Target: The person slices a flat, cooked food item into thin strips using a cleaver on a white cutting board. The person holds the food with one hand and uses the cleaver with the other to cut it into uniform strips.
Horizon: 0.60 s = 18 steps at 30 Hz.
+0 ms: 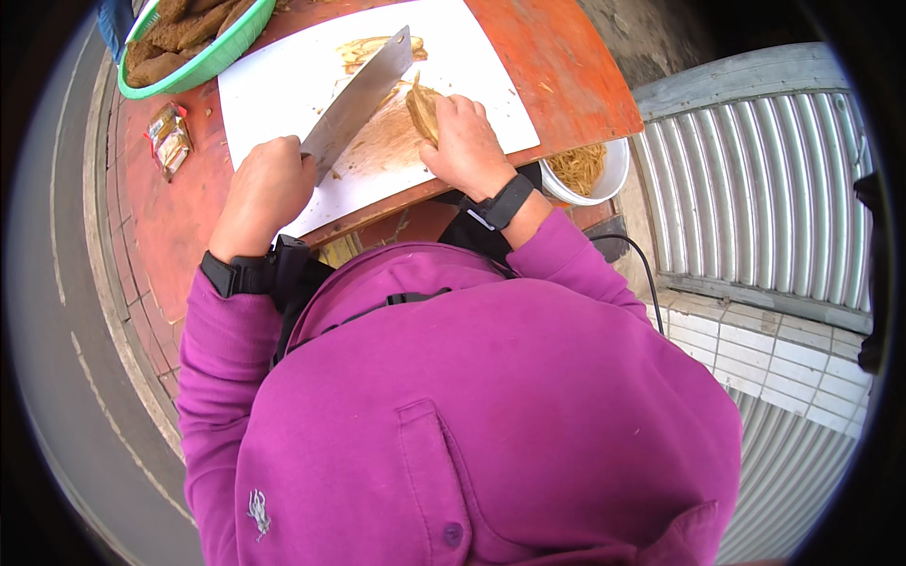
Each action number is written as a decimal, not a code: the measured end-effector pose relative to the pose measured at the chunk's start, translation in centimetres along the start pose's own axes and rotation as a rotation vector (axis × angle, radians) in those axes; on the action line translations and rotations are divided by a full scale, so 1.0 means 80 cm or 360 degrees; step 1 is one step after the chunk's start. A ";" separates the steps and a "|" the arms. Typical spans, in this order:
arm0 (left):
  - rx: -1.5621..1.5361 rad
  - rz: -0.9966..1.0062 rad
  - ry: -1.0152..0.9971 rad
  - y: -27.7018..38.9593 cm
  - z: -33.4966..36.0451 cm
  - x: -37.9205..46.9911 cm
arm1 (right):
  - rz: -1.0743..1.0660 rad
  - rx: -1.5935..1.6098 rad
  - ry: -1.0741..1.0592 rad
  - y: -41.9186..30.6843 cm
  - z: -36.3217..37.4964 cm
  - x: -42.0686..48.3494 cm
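Observation:
My left hand (272,187) is closed on the handle of a large cleaver (364,99), whose broad metal blade slants up and to the right over a white board (276,92). In my right hand (467,145) is a brown, layered piece of vegetable (422,112), perhaps a preserved stem or root, pinched between thumb and fingers at the board's right side. Beyond the blade's tip lie more flat, yellowish-brown pieces (354,51). Small crumbs and a brown stain mark the board between my hands. The cleaver's handle is hidden in my fist.
A green plastic basket (248,42) of brown, coated vegetables stands at the upper left. Small wrapped packets (170,145) lie on the orange-red table (159,233). Below the table's right edge, a white bucket (619,170) holds yellowish shreds. A black cable (648,265) hangs at the right.

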<state>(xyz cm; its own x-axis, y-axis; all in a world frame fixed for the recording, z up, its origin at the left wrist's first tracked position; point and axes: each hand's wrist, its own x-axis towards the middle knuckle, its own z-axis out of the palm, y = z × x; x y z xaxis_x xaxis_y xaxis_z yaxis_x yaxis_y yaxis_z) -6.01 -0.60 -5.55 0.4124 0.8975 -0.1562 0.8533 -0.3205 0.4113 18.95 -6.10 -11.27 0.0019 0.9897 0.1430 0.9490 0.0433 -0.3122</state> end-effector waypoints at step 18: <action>-0.0019 0.0010 0.0012 -0.002 0.001 0.002 | -0.0496 0.0337 0.0023 0.039 0.008 -0.010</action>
<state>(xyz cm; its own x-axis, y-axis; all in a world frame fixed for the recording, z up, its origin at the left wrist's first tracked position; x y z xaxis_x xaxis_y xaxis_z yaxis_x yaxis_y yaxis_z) -6.04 -0.45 -5.74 0.4154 0.8977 -0.1466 0.8467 -0.3228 0.4230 21.69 -6.68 -12.94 -0.2708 0.9226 0.2748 0.8184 0.3709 -0.4389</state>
